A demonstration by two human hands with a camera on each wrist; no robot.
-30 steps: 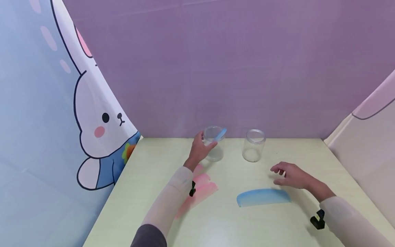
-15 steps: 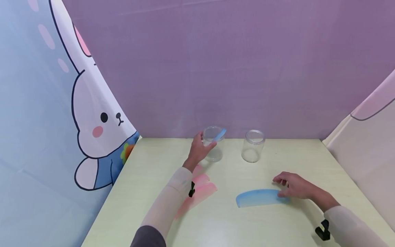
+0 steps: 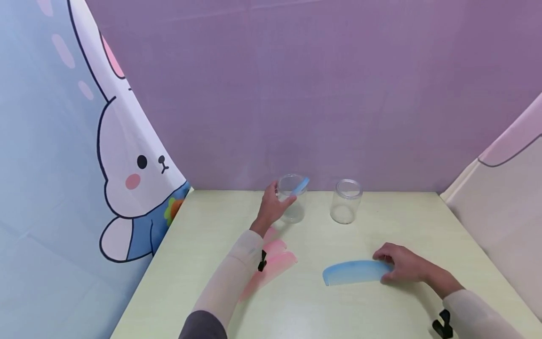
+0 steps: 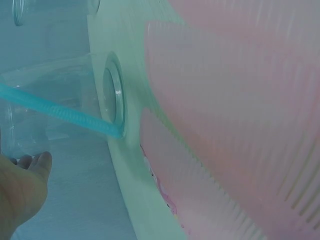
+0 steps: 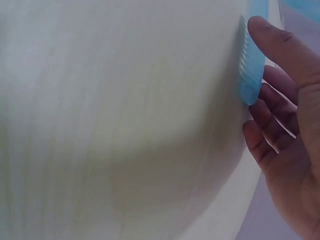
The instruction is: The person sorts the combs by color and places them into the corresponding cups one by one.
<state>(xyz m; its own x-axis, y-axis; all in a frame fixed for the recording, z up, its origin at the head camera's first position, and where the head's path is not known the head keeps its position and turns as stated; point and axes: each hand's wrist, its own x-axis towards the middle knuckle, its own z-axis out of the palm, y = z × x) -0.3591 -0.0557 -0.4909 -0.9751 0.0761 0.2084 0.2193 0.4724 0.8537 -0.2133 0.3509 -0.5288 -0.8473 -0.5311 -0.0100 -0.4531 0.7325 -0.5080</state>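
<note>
My left hand (image 3: 272, 206) grips the side of a clear jar (image 3: 295, 214) at the back of the table. A blue comb (image 3: 300, 186) leans inside that jar, its end rising past the rim. In the left wrist view the same jar (image 4: 60, 75) stands beyond pink combs, with the leaning comb (image 4: 60, 112) slanting down to its base. At the front right, my right hand (image 3: 404, 263) pinches the right end of a second blue comb (image 3: 355, 272), thumb on the toothed edge and fingers at the back. The right wrist view shows that comb's end (image 5: 252, 75) between thumb and fingers.
A second clear jar (image 3: 346, 207) stands to the right of the gripped one. Several pink combs (image 3: 275, 266) lie overlapping on the pale table (image 3: 305, 310), partly under the left forearm. A purple cloth (image 3: 296, 94) hangs behind the table, and a rabbit-print cloth (image 3: 123, 169) at the left.
My right hand has come down toward me onto the right end of the flat blue comb and now pinches it. The left hand keeps its place on the jar.
</note>
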